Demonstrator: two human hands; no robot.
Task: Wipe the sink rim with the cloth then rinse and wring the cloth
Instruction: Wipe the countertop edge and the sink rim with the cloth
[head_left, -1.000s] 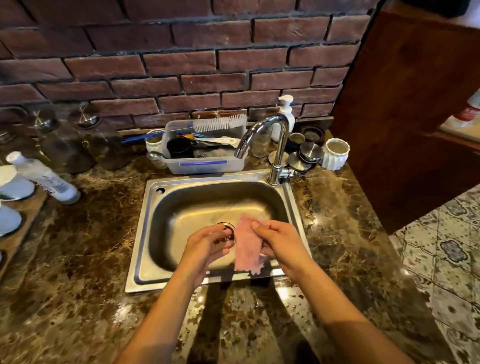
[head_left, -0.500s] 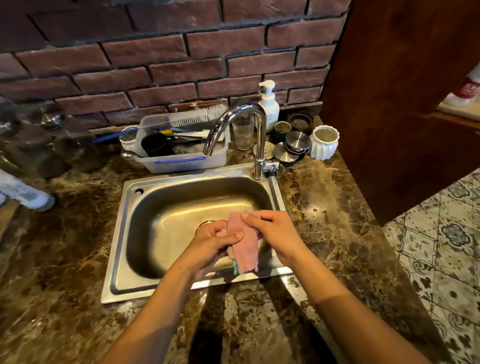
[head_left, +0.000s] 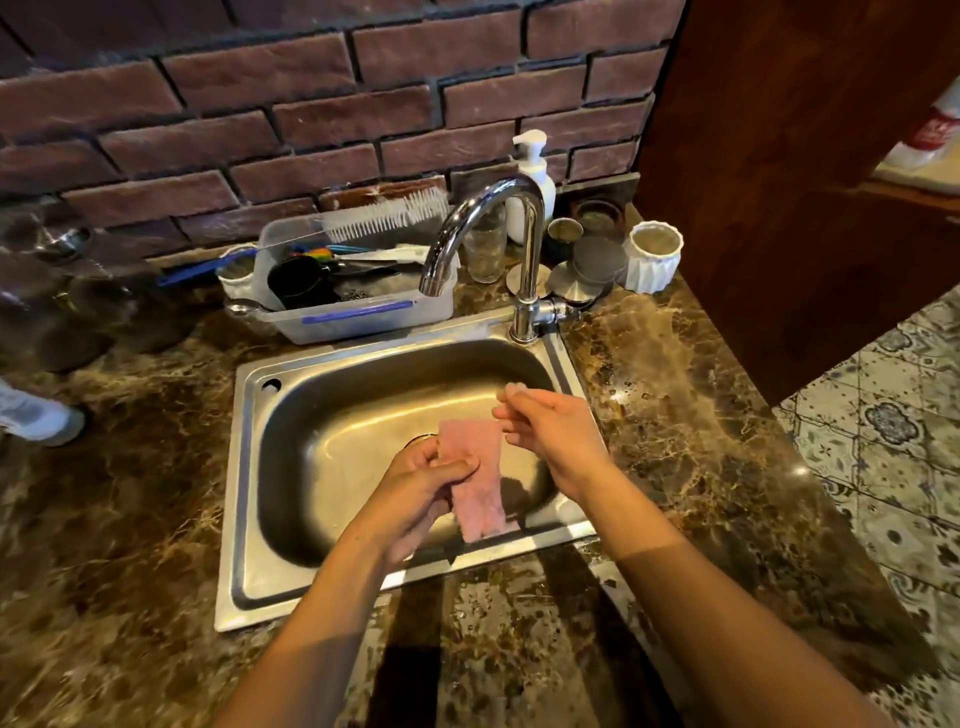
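Head view: marble counter (head_left: 675, 415), brick wall (head_left: 311, 104)

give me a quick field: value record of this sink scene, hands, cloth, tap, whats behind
left hand: pinching the pink cloth over the basin
right hand: open beside the cloth's upper edge, no firm grip visible
pink cloth: hanging flat, not twisted
sink: steel, basin looks empty
tap: no water running
behind sink: plastic tub with brush, soap pump, white ribbed cup
counter: brown marble
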